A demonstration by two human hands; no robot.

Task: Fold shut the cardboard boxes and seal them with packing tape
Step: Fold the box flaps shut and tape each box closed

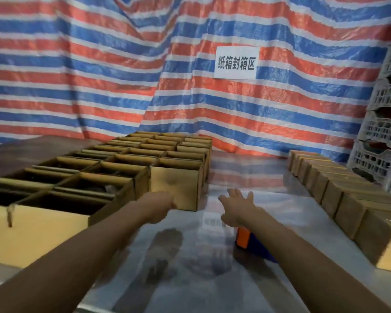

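Both arms are out over the bench [246, 172], and a good deal is hard to read. The left grip [164, 201] sits right at the front face of the corner box [178, 184], touching it or just short of it. Blur smears the fingers into the cardboard, so I cannot tell whether that grip is spread or curled. The right grip [235, 205] is clearer: fingers fanned wide apart, holding nothing, hovering above the shiny bench just right of that same box.

Under the right forearm lies the tape dispenser [243, 238]. Only an orange block and a sliver of blue show. The arm hides the rest, so which way it points cannot be made out.

The open boxes [122, 168] stand packed side to side in a block on the left, mouths up, flaps upright. The block's long axis runs from the near left corner away toward the tarp [77, 75]. The corner box is its nearest right-hand member, with its front face square to us. The contents are dark and unreadable. The nearest box on the left is cut off by the frame edge.

Well apart on the right, the sealed boxes [339, 195] form a single row, tops shut, also running away from us. Its near end is blurred and clipped by the frame. Behind them grey crates [379, 132] are stacked, half out of shot. A white sign [235, 62] hangs on the tarp.
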